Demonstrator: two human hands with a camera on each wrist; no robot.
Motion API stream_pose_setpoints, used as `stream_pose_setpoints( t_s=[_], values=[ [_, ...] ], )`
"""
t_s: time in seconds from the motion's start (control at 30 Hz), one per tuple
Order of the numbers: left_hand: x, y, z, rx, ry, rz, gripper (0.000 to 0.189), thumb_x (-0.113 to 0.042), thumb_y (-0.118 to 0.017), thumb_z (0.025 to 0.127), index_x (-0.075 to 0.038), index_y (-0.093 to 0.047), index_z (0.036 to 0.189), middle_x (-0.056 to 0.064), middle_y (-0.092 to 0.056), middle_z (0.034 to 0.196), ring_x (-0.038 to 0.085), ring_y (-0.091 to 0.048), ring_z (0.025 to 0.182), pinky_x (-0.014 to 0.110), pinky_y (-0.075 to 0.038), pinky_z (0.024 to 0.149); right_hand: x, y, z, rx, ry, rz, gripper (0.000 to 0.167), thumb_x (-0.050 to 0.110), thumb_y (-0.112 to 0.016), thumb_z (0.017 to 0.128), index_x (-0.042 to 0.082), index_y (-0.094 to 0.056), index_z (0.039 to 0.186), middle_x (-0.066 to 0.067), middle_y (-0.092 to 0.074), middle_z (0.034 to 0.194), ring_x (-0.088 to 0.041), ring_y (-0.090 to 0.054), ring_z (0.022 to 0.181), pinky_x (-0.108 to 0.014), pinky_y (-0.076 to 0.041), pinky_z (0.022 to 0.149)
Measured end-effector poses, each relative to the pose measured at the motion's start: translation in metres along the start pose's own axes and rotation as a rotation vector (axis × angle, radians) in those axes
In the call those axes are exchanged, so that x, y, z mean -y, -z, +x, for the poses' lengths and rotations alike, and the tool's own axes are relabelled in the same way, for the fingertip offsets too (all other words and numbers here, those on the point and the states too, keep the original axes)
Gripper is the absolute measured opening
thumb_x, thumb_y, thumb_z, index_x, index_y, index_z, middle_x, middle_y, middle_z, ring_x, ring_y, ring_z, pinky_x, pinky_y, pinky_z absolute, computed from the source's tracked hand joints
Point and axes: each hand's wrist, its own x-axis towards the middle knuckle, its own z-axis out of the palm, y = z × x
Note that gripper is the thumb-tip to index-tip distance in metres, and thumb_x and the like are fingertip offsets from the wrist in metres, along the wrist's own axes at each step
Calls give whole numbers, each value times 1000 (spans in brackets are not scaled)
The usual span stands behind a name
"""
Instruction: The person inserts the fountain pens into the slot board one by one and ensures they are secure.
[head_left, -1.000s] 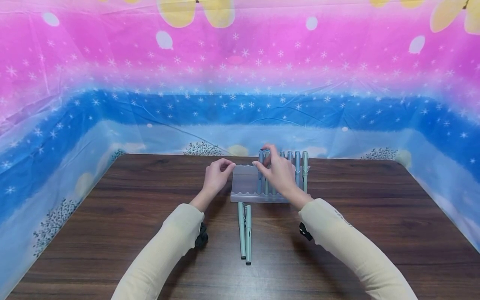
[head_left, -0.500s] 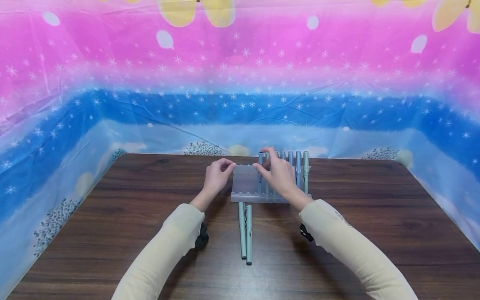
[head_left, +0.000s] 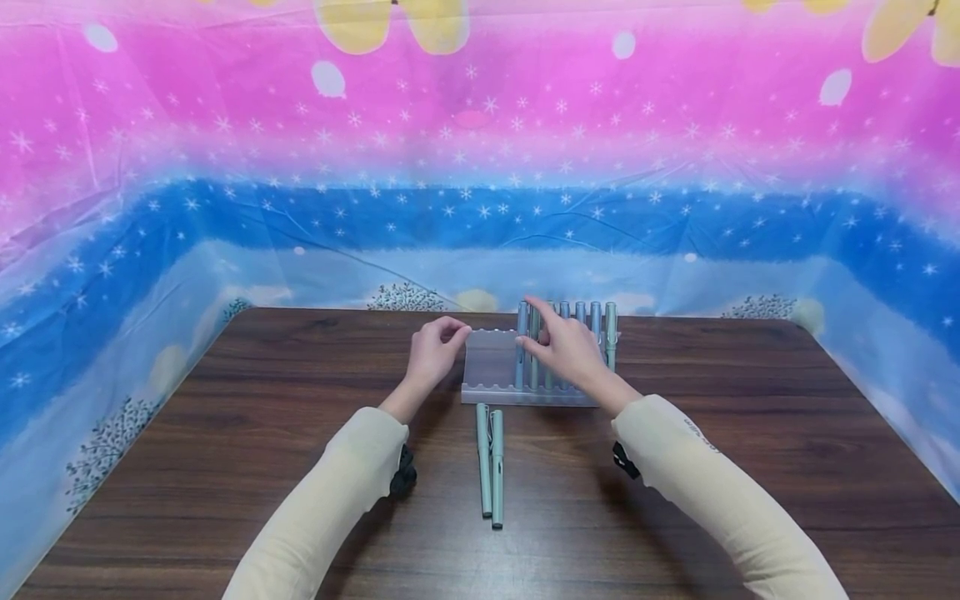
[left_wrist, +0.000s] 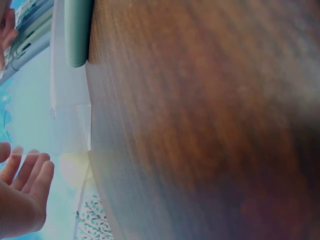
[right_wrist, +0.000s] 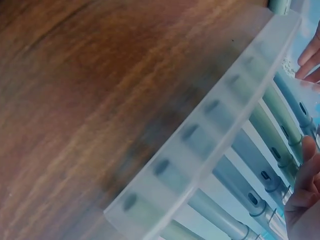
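Observation:
A clear display rack (head_left: 489, 360) with scalloped ledges holds several blue and green pens standing in its slots. My left hand (head_left: 433, 353) pinches the rack's upper left corner between thumb and fingers; the left wrist view shows the fingers (left_wrist: 31, 172) behind the clear panel. By the leftmost blue pen (head_left: 520, 367), my right hand (head_left: 572, 348) has thumb and index finger spread apart, the index fingertip close to the pen's top and the thumb beside its upper part. This hand hides parts of the pens behind it. Empty slots lie left of the blue pen.
Two light green pens, one on the left (head_left: 483, 467) and one on the right (head_left: 498, 479), lie side by side on the wooden table (head_left: 300, 467), just in front of the rack. A patterned cloth (head_left: 420, 217) hangs behind the table's far edge.
My right hand has shifted slightly right and toward me, its index finger straightening and the thumb drawing back. The left hand, rack and loose pens stay in place.

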Motion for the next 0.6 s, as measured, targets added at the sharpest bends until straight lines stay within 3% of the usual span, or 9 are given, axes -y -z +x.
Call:
stream_pose_setpoints(
  t_s=[0.37, 0.6],
  values=[
    [0, 0, 0, 7, 14, 12, 21, -21, -56, 88, -3, -64, 94, 9, -63, 94, 20, -56, 89, 34, -42, 80, 3, 4, 8, 126, -59, -12, 64, 38, -57, 84, 24, -27, 138, 3, -48, 53, -15, -41, 41, -23, -27, 35],
    [0, -1, 1, 3, 8, 14, 19, -20, -57, 87, -4, -65, 93, 9, -63, 94, 21, -56, 88, 34, -42, 80, 5, 7, 9, 141, -57, -38, 64, 37, -57, 84, 22, -28, 138, 3, -48, 54, -15, -40, 41, -24, -27, 34]
  ],
)
